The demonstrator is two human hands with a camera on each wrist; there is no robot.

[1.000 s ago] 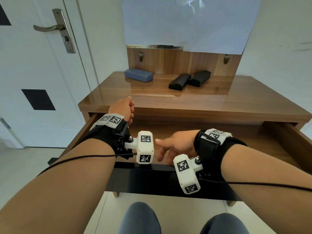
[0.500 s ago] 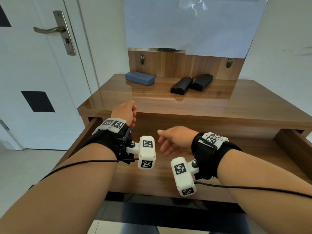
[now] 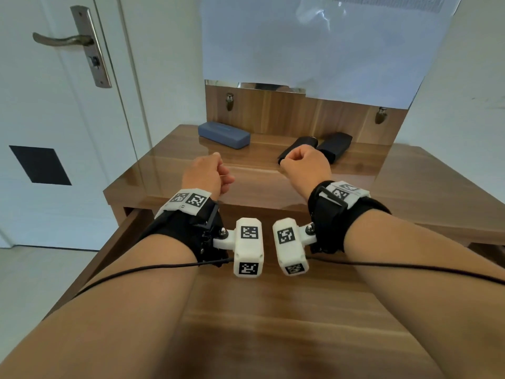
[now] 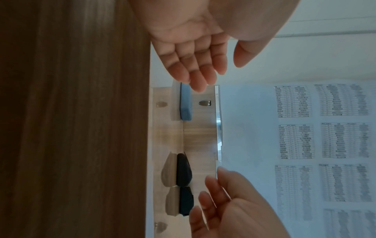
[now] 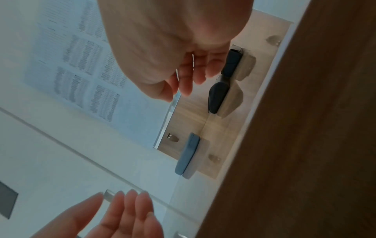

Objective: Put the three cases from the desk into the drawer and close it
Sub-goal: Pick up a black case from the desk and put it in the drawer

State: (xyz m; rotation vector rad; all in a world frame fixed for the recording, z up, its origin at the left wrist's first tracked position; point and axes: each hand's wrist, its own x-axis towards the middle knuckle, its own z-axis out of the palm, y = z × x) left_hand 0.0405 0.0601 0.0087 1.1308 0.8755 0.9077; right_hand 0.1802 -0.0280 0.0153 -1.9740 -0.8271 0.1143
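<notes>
Head view: we are holding our left hand (image 3: 209,172) and right hand (image 3: 304,166) above the bench (image 3: 410,184), both gripping nothing. Wrist views are showing the fingers (image 4: 200,70) of each loosely curled, thumbs apart. Blue case (image 3: 224,134) is lying at the back left; two black cases (image 3: 336,145) are lying side by side at the back right, near our right hand. Drawer (image 3: 273,310) is standing open under our forearms.

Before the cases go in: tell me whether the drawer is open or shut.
Open: the drawer is pulled out below the desk edge, its wooden floor bare under both forearms.
</notes>
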